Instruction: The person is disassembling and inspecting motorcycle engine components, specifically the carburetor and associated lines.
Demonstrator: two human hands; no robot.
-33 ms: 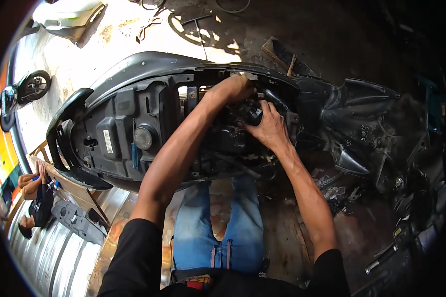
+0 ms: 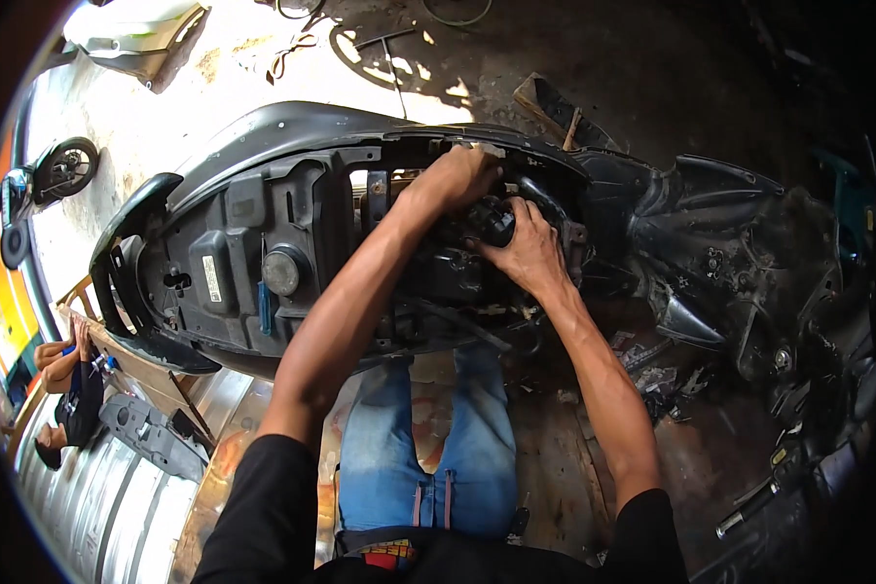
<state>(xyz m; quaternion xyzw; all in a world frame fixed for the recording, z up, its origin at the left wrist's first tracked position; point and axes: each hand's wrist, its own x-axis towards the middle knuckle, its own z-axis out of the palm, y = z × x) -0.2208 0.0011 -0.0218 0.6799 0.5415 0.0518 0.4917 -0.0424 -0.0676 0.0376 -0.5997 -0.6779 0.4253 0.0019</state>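
The black body of a scooter [image 2: 234, 229] lies across the middle, its seat area exposed, with a round cap [image 2: 282, 268] and a blue-handled tool [image 2: 265, 307] on it. My left hand [image 2: 457, 177] reaches into the right-hand opening near the upper edge, fingers bent over something I cannot make out, by a small pale piece. Just below it my right hand [image 2: 530, 248] grips a black rounded part [image 2: 495, 226] in that opening, thumb toward the left, fingers over its right side.
A seated person [image 2: 73, 404] is at the lower left beside a grey panel [image 2: 146, 433]. A small motorbike [image 2: 63, 170] stands at the left. A pale panel [image 2: 131, 39] lies upper left. Loose dark panels [image 2: 711, 224] and parts fill the right.
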